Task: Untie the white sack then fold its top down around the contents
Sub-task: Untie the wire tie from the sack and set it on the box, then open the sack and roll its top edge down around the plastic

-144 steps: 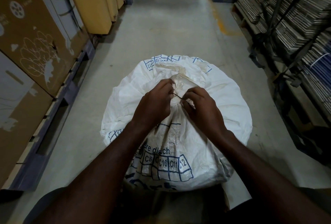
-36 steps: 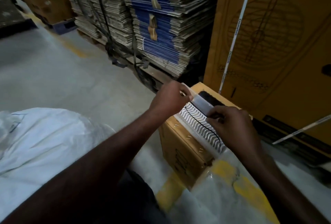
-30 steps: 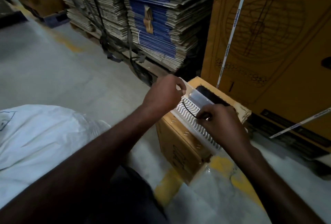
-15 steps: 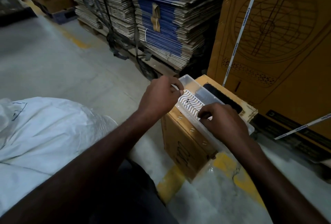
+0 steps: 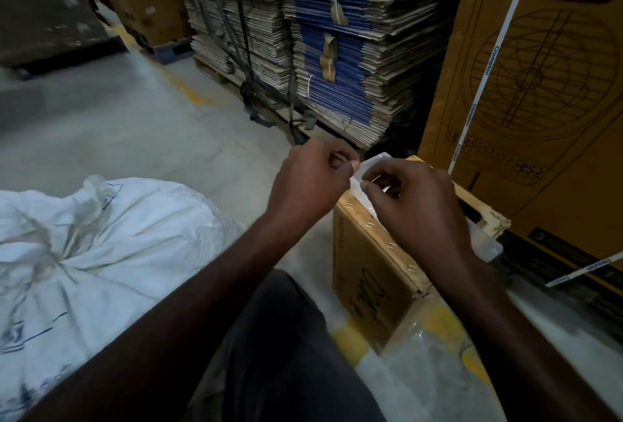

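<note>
Both our hands are over at the small cardboard box [image 5: 371,263], away from the white sack [image 5: 101,253], which sits on the floor at our left with its neck bunched and puckered. Our left hand [image 5: 310,182] has its fingers curled, pinching at the corner of the clear plastic case [image 5: 365,173] on top of the box; our right hand [image 5: 414,205] curls over the case too, grip clamped on its edge. Whether a tie is in there, we can't tell. To do this well, we'd say: steady the case with one hand, close it square, then turn back to the sack and roll its top down evenly.
</note>
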A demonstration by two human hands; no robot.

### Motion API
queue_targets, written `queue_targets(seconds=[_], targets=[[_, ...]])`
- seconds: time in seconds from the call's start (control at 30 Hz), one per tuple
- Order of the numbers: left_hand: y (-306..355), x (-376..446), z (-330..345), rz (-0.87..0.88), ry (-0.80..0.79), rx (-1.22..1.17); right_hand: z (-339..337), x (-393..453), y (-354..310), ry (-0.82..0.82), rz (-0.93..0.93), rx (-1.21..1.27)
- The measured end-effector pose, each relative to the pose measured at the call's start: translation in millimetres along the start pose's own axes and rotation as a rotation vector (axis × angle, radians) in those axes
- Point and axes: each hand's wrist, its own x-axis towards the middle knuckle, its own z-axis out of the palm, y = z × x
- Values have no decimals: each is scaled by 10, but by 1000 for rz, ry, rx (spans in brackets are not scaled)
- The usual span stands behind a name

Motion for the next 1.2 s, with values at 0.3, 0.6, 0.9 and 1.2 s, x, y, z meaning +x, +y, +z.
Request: queue_targets(seconds=[0.3, 0.6, 0.9, 1.2], targets=[[-226, -839, -1147, -77, 218, 147, 363, -113, -1132, -79, -171, 77], [-719, -2053, -2284, -227, 509, 332, 939, -500, -2242, -166, -353, 197], [-1718, -2825, -2802, -333, 795, 381, 2113, -883, -2984, -353, -623, 423], [-2762, -2762, -2651, -401, 715, 379, 3127, -760, -3148, -471, -692, 349]])
